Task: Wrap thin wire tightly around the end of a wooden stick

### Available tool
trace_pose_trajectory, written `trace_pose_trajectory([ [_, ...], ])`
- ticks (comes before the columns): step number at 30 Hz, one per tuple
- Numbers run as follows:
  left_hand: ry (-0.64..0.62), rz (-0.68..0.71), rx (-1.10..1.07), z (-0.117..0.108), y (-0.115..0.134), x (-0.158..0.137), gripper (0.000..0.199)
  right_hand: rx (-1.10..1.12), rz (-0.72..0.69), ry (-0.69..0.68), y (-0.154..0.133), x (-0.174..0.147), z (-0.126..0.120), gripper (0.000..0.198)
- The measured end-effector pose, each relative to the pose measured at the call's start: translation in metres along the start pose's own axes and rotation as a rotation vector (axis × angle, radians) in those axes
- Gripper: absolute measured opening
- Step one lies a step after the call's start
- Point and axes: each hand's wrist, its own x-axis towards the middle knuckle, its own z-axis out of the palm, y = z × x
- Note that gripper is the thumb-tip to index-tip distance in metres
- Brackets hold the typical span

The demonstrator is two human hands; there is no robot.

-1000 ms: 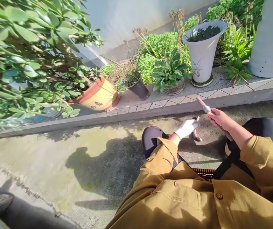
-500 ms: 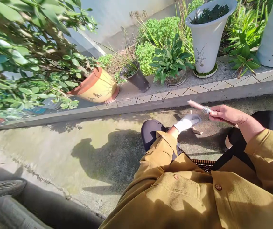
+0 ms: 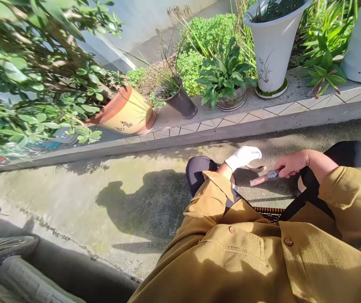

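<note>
My left hand [image 3: 242, 156] wears a white glove and hovers over the concrete ground between my knees, fingers stretched to the right. Just beneath its fingertips lies a small pale wooden piece [image 3: 257, 168]; whether the glove touches it is unclear. My bare right hand [image 3: 291, 163] grips a tool with a wooden handle and metal collar [image 3: 261, 179], held low and pointing left, close to the ground. Both sleeves are mustard-coloured.
A tiled kerb [image 3: 231, 124] runs across ahead, carrying a tilted yellow pot [image 3: 130, 115], a dark pot [image 3: 182, 103], a leafy plant in a glass bowl [image 3: 227, 92] and a tall white pot [image 3: 272, 46]. A woven basket edge [image 3: 269, 213] sits on my lap. A bush [image 3: 25, 71] overhangs the left.
My right hand has swung the tool down from pointing up-left to lying low near the ground. The gloved left hand has lifted slightly off the wooden piece. The view tilted down a little.
</note>
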Motion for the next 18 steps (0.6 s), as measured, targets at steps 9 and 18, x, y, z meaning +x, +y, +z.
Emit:
trace_pose_trajectory([
  [9,-0.018,-0.086,0.118,0.009,-0.008,0.001,0.022,0.389,-0.019,0.784,0.006,-0.004,-0.026,0.049],
  [18,-0.096,0.015,0.068,0.000,0.006,-0.008,0.021,-0.246,0.208,0.484,0.009,0.014,-0.014,0.018],
])
